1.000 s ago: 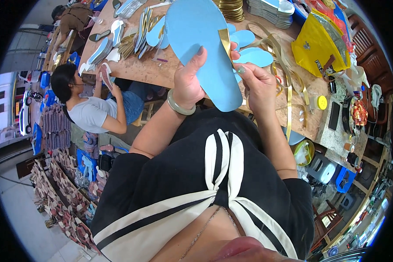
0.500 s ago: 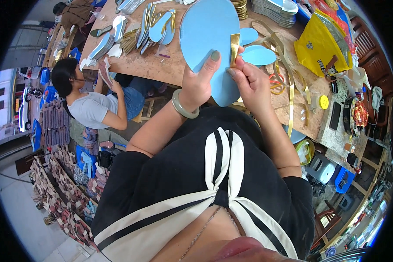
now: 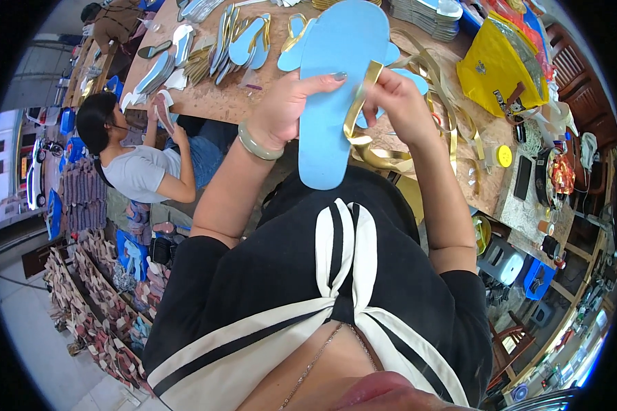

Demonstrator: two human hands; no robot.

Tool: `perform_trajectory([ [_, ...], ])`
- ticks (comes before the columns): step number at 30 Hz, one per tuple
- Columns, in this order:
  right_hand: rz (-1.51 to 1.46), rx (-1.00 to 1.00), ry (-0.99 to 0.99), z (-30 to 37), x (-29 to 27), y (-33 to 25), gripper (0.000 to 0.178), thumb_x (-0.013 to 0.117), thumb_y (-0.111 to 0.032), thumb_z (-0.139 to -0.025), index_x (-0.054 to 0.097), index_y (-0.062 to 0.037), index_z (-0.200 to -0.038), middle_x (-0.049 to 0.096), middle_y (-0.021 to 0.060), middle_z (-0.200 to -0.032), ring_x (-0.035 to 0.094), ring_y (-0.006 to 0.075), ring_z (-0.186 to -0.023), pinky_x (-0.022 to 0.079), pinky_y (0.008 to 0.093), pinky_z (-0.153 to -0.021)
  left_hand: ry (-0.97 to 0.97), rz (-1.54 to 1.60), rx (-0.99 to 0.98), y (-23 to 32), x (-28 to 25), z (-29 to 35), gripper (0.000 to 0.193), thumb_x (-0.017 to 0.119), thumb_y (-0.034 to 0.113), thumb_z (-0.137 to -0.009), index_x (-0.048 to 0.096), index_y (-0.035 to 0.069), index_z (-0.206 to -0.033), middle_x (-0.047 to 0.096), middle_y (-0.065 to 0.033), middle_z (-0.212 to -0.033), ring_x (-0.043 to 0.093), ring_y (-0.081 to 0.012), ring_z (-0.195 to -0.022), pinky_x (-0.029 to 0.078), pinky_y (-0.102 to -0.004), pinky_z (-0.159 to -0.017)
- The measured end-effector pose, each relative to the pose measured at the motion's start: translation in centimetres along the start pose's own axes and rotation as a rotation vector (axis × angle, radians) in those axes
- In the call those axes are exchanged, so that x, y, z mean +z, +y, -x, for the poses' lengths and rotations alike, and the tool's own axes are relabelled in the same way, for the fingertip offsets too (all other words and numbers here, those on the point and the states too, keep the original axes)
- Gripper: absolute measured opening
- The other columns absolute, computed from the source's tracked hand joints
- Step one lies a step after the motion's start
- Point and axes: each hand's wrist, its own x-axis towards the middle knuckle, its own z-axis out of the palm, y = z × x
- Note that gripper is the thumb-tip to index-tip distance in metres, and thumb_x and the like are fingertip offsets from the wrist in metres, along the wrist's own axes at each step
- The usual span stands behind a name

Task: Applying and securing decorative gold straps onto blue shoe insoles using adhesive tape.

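Note:
A light blue shoe insole (image 3: 329, 147) is held up over the table's near edge. My left hand (image 3: 288, 103), with a pale bangle at its wrist, grips it by the left edge, thumb lying across its face. In front of the insole's right side, my right hand (image 3: 394, 103) pinches a shiny gold strap (image 3: 355, 113). The strap hangs down across the insole and curls off to the right below it. My right fingertips are slightly blurred, and I cannot tell whether the strap is fixed to the insole. More blue insoles (image 3: 411, 81) lie behind my right hand.
Loose gold strips (image 3: 452, 144) trail over the wooden table (image 3: 271, 96) on the right. Beyond them stand a yellow bag (image 3: 497, 68) and a yellow-lidded jar (image 3: 504, 157). Blue insoles with gold straps (image 3: 250, 44) lie at the far left. A seated person (image 3: 137, 164) works at left.
The insole has turned more upright and come lower, and my left hand has shifted left. My right hand has moved up and outward; a longer stretch of gold strap now shows.

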Motion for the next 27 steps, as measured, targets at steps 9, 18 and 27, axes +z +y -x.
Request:
perform_trajectory([
  [9, -0.027, -0.214, 0.259, -1.1, 1.5, 0.6, 0.031, 0.055, -0.021, -0.092, 0.057, -0.0042, -0.118, 0.058, 0.0009, -0.086, 0.053, 0.0081, -0.076, 0.046, 0.0206, -0.06, 0.069, 0.039, 0.208, -3.7, 1.5, 0.2, 0.031, 0.053, 0.013, -0.092, 0.051, -0.001, -0.119, 0.061, -0.01, -0.107, 0.061, -0.0186, -0.097, 0.051, -0.0327, -0.081],
  [18, 0.143, -0.193, 0.444, 3.2, 2.4, 0.2, 0.013, 0.066, -0.008, -0.083, 0.071, -0.002, -0.093, 0.066, 0.0028, -0.081, 0.056, 0.0069, -0.069, 0.044, 0.0194, -0.062, -0.042, 0.172, 0.379, -2.4, 1.4, -0.3, 0.04, 0.042, 0.026, -0.095, 0.048, -0.007, -0.117, 0.056, -0.0168, -0.114, 0.053, -0.0262, -0.112, 0.039, -0.0432, -0.1],
  [27, 0.204, -0.226, 0.365, 4.1, 2.0, 1.4, 0.015, 0.067, -0.006, -0.08, 0.071, -0.0015, -0.094, 0.063, 0.0036, -0.072, 0.053, 0.0087, -0.065, 0.041, 0.0218, -0.06, 0.029, 0.323, 0.483, -1.8, 2.9, -0.3, 0.031, 0.045, 0.029, -0.096, 0.051, -0.001, -0.105, 0.059, -0.0102, -0.096, 0.058, -0.0208, -0.085, 0.047, -0.043, -0.088],
])
